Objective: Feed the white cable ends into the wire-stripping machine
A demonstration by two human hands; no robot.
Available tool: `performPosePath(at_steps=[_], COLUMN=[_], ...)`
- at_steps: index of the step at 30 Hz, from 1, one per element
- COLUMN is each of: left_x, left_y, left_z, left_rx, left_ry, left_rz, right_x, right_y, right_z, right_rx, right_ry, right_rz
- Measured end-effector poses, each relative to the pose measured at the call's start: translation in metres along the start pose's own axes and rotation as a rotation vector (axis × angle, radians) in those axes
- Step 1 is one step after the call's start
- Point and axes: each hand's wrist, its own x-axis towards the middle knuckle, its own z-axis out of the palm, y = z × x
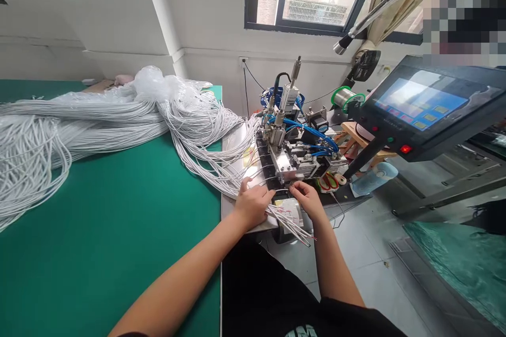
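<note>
My left hand is closed around white cables at the table's right edge. The loose ends of these cables fan out to the right below it, some with thin red wire tips. One single white cable spans from its fingers to my right hand, which pinches that cable near its end. Both hands are just in front of a bench machine with metal cylinders and blue air hoses. More white cables run across the machine's dark front edge. The fingertips of my right hand partly hide the cable end.
A long bundle of white cables, partly in clear plastic, lies across the green table. Right of the machine are a touchscreen panel, a solder wire spool, a blue roll and a small fan. Another person is at upper right.
</note>
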Motion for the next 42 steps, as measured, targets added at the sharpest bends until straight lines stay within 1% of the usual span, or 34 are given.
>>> performPosePath(at_steps=[4,7,11,14,19,22,25,28,31,33,35,38,42], left_x=[0.001,0.002,0.001,0.001,0.001,0.000,0.000,0.001,0.003,0.003,0.003,0.001,-0.001], left_y=[0.001,0.002,0.002,0.001,0.002,0.002,0.002,0.003,0.005,0.005,0.005,0.003,-0.001], left_z=[-0.002,-0.003,-0.001,0.000,-0.003,-0.004,-0.004,-0.006,-0.008,-0.010,-0.010,-0.007,-0.004], left_rx=[0.010,0.021,0.025,0.022,0.014,0.004,-0.009,-0.018,0.002,0.022,0.030,0.014,-0.021], left_ry=[-0.050,-0.058,-0.055,-0.050,-0.054,-0.062,-0.076,-0.085,-0.061,-0.030,-0.002,0.026,0.071], left_rz=[-0.025,-0.040,-0.057,-0.060,-0.088,-0.104,-0.119,-0.170,-0.225,-0.234,-0.217,-0.156,-0.029], right_x=[0.001,0.003,0.004,0.004,0.003,-0.003,-0.010,-0.016,-0.020,-0.022,-0.025,-0.032,-0.043], right_y=[0.003,0.004,0.009,0.013,0.017,0.017,0.015,0.011,0.005,0.000,-0.007,-0.020,-0.042], right_z=[0.003,0.007,0.012,0.015,0.017,0.014,0.010,0.003,-0.004,-0.009,-0.012,-0.014,-0.015], right_rx=[0.097,0.229,0.375,0.430,0.463,0.438,0.338,0.231,0.132,0.064,0.014,-0.015,0.009], right_ry=[-0.028,-0.043,-0.023,-0.009,-0.006,0.013,0.045,0.069,0.076,0.077,0.069,0.031,-0.089], right_rz=[0.044,0.131,0.250,0.307,0.329,0.307,0.247,0.192,0.140,0.103,0.076,0.046,-0.004])
